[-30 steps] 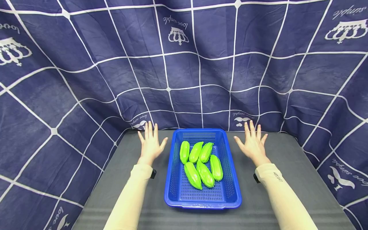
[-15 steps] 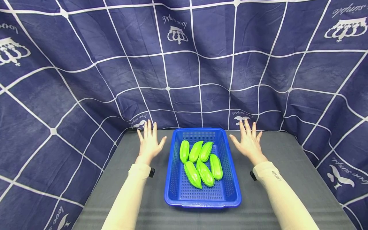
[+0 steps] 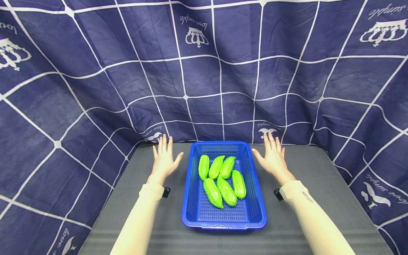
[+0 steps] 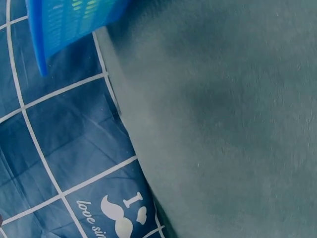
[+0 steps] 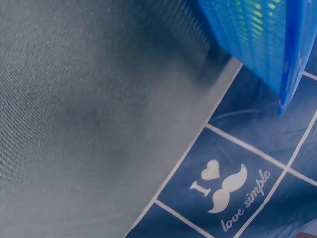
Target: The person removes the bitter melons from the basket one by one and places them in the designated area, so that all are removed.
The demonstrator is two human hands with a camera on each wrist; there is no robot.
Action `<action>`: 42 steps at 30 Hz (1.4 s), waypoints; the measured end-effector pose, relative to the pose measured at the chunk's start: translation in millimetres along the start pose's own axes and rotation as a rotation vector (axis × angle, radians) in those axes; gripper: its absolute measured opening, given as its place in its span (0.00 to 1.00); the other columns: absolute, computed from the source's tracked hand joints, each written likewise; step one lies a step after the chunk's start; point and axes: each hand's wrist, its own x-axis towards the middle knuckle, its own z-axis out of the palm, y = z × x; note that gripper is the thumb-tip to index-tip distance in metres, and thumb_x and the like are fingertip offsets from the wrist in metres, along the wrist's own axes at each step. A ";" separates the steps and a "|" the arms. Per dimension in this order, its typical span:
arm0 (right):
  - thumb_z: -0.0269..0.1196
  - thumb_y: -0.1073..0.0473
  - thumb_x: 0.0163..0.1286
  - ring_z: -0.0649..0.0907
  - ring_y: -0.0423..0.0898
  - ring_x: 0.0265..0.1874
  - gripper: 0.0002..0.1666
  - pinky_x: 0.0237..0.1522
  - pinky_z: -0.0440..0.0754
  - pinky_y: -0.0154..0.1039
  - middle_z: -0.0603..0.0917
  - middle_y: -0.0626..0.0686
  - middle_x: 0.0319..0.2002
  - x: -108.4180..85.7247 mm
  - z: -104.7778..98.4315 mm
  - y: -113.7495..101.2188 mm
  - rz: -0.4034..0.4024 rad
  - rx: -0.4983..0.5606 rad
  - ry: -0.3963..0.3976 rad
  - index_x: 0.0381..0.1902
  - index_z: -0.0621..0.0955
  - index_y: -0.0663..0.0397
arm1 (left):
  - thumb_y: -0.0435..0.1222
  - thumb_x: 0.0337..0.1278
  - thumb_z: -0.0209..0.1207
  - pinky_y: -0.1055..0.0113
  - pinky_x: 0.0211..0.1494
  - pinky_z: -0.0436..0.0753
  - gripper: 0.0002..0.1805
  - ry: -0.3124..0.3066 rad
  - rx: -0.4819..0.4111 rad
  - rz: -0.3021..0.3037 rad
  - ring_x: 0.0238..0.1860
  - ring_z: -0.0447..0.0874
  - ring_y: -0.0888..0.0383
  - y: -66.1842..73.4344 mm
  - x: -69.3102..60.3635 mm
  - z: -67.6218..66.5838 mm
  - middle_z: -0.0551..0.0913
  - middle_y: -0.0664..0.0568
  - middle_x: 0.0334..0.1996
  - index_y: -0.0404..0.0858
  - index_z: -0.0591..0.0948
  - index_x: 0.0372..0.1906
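Blue, rectangular, perforated plastic basket (image 3: pixel 224 225) on the grey tabletop (image 3: pixel 220 244), between the hands, long axis running away from the person. Inside, on its floor: six glossy, bright-green, elongated vegetable-like pieces (image 3: pixel 213 193), clustered, long axes mostly near-to-far, some slanting.

Left hand (image 3: pixel 163 162) beyond the basket's left side, fingers straight and spread, thumb toward the rim, nothing held. Right hand (image 3: pixel 273 161) likewise on the right, fingers extended, holding nothing. Right looks nearer, thumb just beside the rim. Hands' height above the tabletop: cannot tell.
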 end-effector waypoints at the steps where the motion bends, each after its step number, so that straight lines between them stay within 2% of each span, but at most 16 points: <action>1: 0.56 0.40 0.71 0.44 0.67 0.76 0.50 0.66 0.43 0.77 0.47 0.62 0.78 -0.7 -0.1 -1.1 -0.001 0.011 0.000 0.78 0.49 0.58 | 0.53 0.66 0.54 0.31 0.72 0.44 0.44 -0.012 -0.018 -0.007 0.79 0.39 0.39 0.3 -0.4 -0.4 0.45 0.33 0.77 0.33 0.52 0.77; 8: 0.56 0.44 0.72 0.45 0.68 0.76 0.48 0.70 0.46 0.70 0.46 0.64 0.78 -5.4 1.1 -10.4 -0.005 0.116 -0.004 0.77 0.50 0.62 | 0.49 0.69 0.52 0.38 0.75 0.46 0.40 -0.079 -0.196 -0.061 0.78 0.42 0.39 2.4 -5.4 2.2 0.47 0.34 0.77 0.32 0.54 0.76; 14: 0.54 0.44 0.74 0.44 0.68 0.76 0.47 0.72 0.46 0.66 0.44 0.64 0.78 -7.4 2.8 -19.5 -0.003 0.183 -0.035 0.78 0.49 0.62 | 0.48 0.70 0.52 0.38 0.75 0.51 0.38 -0.079 -0.255 -0.076 0.77 0.45 0.38 3.2 -10.1 8.7 0.49 0.34 0.77 0.31 0.56 0.75; 24: 0.50 0.44 0.76 0.48 0.70 0.75 0.45 0.72 0.47 0.65 0.47 0.65 0.78 -11.0 9.3 -38.0 0.049 0.302 -0.086 0.78 0.49 0.64 | 0.46 0.72 0.49 0.41 0.75 0.52 0.37 -0.140 -0.446 -0.173 0.76 0.47 0.36 10.5 -14.3 11.3 0.50 0.35 0.77 0.31 0.55 0.76; 27: 0.49 0.44 0.77 0.48 0.69 0.75 0.44 0.73 0.47 0.64 0.47 0.65 0.78 -12.9 13.8 -42.6 0.061 0.325 -0.117 0.78 0.48 0.63 | 0.46 0.73 0.48 0.43 0.76 0.52 0.36 -0.162 -0.474 -0.199 0.76 0.49 0.36 11.9 -15.9 11.4 0.52 0.34 0.76 0.31 0.55 0.76; 34: 0.50 0.45 0.77 0.51 0.63 0.77 0.43 0.75 0.48 0.59 0.49 0.65 0.77 -15.9 20.3 -51.6 0.090 0.397 -0.172 0.77 0.50 0.65 | 0.46 0.73 0.48 0.42 0.71 0.63 0.35 -0.202 -0.531 -0.237 0.71 0.62 0.37 14.3 -17.5 15.9 0.58 0.34 0.73 0.34 0.55 0.76; 42: 0.48 0.42 0.77 0.49 0.63 0.77 0.45 0.74 0.48 0.60 0.48 0.66 0.77 -22.0 22.3 -67.2 0.158 0.471 -0.261 0.78 0.48 0.63 | 0.45 0.73 0.50 0.41 0.66 0.69 0.35 -0.225 -0.572 -0.259 0.68 0.67 0.34 16.8 -21.1 21.3 0.61 0.31 0.71 0.32 0.55 0.76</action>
